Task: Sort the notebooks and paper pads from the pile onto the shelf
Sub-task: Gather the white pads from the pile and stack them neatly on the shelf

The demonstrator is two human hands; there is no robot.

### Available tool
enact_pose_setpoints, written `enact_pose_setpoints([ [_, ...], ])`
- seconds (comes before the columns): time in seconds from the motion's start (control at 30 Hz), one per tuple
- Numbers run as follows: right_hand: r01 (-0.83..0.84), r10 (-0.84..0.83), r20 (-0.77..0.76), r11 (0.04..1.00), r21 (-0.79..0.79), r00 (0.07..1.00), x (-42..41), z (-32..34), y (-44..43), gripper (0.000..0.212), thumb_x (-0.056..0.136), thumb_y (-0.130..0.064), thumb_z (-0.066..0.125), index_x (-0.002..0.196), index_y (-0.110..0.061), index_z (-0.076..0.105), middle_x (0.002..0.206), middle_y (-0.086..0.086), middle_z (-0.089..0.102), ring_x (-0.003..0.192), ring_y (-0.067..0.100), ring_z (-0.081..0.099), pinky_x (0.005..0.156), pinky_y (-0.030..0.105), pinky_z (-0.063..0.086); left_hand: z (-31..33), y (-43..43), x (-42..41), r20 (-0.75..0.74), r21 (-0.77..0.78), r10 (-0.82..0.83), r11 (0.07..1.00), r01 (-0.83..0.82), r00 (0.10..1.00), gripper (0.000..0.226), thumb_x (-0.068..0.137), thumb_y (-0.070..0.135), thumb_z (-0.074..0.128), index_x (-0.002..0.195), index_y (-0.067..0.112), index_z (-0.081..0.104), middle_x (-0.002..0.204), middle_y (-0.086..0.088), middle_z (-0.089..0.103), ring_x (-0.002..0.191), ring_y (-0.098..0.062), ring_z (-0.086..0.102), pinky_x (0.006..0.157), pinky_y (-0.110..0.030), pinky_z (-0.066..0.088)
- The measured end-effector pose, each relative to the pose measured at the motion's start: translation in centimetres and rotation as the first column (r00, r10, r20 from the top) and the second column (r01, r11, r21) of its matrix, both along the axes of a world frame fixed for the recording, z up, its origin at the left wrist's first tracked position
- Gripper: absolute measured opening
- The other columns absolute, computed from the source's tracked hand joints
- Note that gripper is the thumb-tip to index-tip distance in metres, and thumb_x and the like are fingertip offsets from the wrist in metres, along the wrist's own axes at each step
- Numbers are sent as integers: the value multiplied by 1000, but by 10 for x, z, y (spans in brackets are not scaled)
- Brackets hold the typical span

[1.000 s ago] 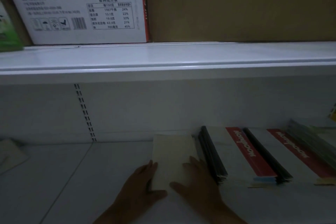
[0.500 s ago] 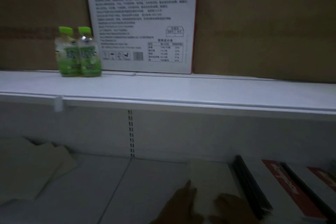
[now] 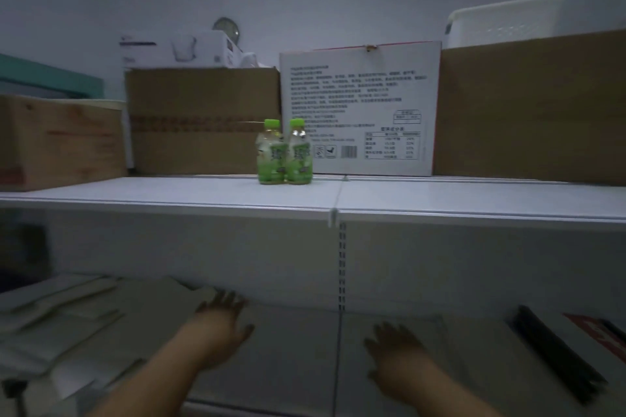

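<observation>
Two white shelves show. On the upper shelf [image 3: 169, 193], two green bottles [image 3: 284, 159] stand near the middle seam, just ahead of a white printed box [image 3: 359, 95]. Brown cartons [image 3: 203, 105] flank that box, and a wooden crate [image 3: 57, 139] sits at the left end. On the lower shelf [image 3: 294, 349], a loose pile of pale pads [image 3: 84, 315] covers the left end. Right of the seam lies a single pale pad [image 3: 440, 338], and black-spined notebooks [image 3: 555, 352] lie at the right edge.
</observation>
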State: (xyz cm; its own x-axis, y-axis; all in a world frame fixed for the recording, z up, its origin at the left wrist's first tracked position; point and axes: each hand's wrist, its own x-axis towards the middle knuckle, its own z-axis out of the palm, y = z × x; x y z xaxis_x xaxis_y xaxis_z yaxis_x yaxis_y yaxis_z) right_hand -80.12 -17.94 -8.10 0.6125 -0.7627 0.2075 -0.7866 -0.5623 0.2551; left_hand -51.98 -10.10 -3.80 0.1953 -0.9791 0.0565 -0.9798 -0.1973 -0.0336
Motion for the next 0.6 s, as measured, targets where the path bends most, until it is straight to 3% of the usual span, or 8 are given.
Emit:
enact_pose_setpoints([
  [0.07,-55,63,-33,977,208,997,66,11,18,57,92,-37,48,143,-13,35,151,19,27,140,31,25,115,43,20,12,25,38,-10,-70,62,996,-62,998,64,97,54,31,150,21,21,160,-2,9,147,-19,12,116,-31,18],
  [0.17,-170,166,38,964,203,985,142,25,42,56,93,-36,47,142,-11,33,146,19,32,133,34,32,111,41,27,18,61,79,-8,-77,112,991,-112,994,76,89,65,23,150,21,21,160,-5,13,147,-21,12,117,-31,16],
  [0.3,-315,312,49,924,216,949,229,31,72,51,93,-38,47,135,-11,37,142,18,35,129,34,37,107,41,34,15,110,134,-92,-117,181,975,-191,979,64,97,54,31,151,22,21,160,-4,9,148,-18,2,120,-35,9],
  [0.6,-415,448,-3,830,372,894,374,18,80,58,93,-37,51,142,-13,29,153,16,20,136,34,31,109,42,34,-15,184,245,-216,-71,355,923,-378,909,62,97,55,30,151,26,22,161,0,6,148,-16,-2,119,-38,6],
])
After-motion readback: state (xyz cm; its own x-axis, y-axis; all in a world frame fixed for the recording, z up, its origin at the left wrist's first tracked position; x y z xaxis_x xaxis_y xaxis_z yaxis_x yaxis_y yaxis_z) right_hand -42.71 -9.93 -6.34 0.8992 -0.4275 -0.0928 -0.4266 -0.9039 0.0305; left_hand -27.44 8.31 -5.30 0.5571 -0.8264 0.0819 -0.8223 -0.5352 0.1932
